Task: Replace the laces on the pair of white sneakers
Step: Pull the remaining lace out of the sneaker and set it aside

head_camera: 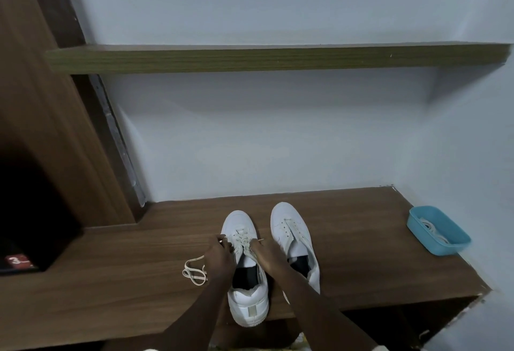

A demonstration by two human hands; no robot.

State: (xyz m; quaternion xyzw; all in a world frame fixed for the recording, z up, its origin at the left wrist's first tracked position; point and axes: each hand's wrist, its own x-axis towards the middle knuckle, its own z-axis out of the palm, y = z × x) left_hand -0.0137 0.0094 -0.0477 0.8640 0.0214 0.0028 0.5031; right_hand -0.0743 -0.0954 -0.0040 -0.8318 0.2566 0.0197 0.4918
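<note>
Now the left hand [221, 256] and right hand [265, 254] each pinch the lace [243, 239], flanking the sneaker [239, 222], whose toe points straight away across the bench [361, 239].

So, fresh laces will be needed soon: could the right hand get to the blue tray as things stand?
Probably yes: the right hand pinches a lace, but the blue tray stands open on its side, only the other sneaker between.

Bare desktop [361, 225] between right-hand sneaker [289, 225] and blue tray [421, 235], loose lace [195, 271] coiled left, shelf [278, 58] overhead.
</note>
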